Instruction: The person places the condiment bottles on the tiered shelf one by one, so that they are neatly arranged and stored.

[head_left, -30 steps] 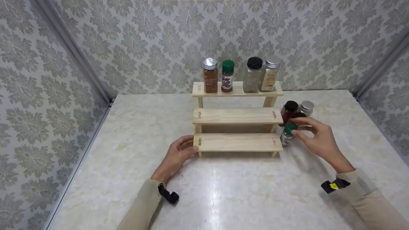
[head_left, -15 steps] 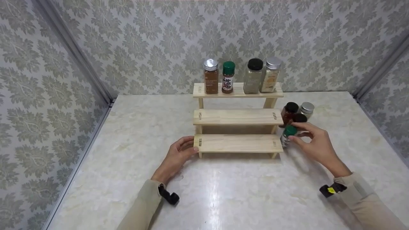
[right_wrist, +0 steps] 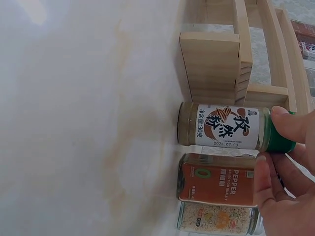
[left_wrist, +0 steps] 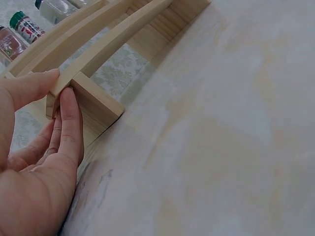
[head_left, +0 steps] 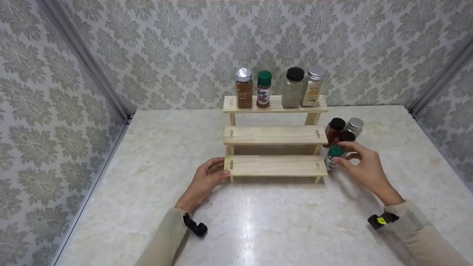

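A three-tier wooden spice rack (head_left: pixel 275 165) stands on the table. My left hand (head_left: pixel 203 181) pinches the left end of its lowest shelf, thumb on top and fingers beneath, as the left wrist view shows. At the rack's right side, my right hand (head_left: pixel 364 166) holds a small spice jar (right_wrist: pixel 229 127) with a white label by its green cap (head_left: pixel 336 150). That jar is upright beside the lowest shelf's end. Close behind it are a black-capped jar (head_left: pixel 346 137) with an orange-red pepper label (right_wrist: pixel 221 184), another dark-capped jar (head_left: pixel 335 127) and a silver-capped jar (head_left: pixel 355 125).
On the top shelf (head_left: pixel 275 104) stand several jars: a silver-capped brown one (head_left: pixel 244 88), a green-capped one (head_left: pixel 264 89), a black-capped one (head_left: pixel 293 88) and a silver-capped pale one (head_left: pixel 313 88). Patterned wall panels (head_left: pixel 177 55) enclose the table's back and sides.
My right hand has shifted slightly toward the front and left, its thumb lower by the green cap, uncovering the black cap behind. My left hand keeps its place on the rack.
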Action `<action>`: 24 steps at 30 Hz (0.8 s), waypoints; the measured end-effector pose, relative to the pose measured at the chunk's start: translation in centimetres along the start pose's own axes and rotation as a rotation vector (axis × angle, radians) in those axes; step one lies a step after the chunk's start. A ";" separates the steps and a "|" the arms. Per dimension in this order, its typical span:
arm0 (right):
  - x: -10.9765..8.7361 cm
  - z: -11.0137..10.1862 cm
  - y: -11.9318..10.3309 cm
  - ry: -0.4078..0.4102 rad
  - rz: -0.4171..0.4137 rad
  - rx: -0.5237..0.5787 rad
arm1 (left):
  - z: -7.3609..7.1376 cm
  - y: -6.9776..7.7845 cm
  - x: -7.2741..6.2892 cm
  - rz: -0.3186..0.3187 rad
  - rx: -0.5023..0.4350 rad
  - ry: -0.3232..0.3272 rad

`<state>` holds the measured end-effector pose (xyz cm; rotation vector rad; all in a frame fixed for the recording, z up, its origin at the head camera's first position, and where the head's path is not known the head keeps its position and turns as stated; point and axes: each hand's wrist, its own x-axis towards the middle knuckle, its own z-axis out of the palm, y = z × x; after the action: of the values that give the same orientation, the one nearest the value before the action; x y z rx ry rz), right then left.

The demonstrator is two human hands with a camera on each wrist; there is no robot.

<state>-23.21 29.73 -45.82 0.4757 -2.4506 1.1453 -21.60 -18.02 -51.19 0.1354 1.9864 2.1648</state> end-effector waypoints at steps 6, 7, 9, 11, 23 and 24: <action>0.1 -0.5 -0.5 0.009 0.004 0.009 | 0.0 -0.1 0.1 -0.002 -0.006 0.003; 0.1 -0.7 -0.6 0.012 0.004 0.014 | -0.1 -0.1 0.1 -0.001 -0.005 0.000; 0.2 -0.9 -0.8 0.016 0.004 0.028 | -0.1 -0.1 0.1 0.002 -0.004 -0.005; 0.2 -1.2 -1.1 0.018 0.010 0.053 | -0.1 -0.1 0.0 0.006 -0.016 -0.012; 0.8 -3.4 -3.3 0.011 0.031 0.140 | -0.1 -0.1 0.0 0.010 -0.020 -0.014; 0.8 -3.5 -3.6 0.009 0.031 0.150 | -0.1 -0.1 -0.1 0.011 -0.016 -0.012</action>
<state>-21.59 30.18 -41.03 0.4763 -2.3821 1.3481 -21.56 -18.13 -51.32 0.1567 1.9666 2.1811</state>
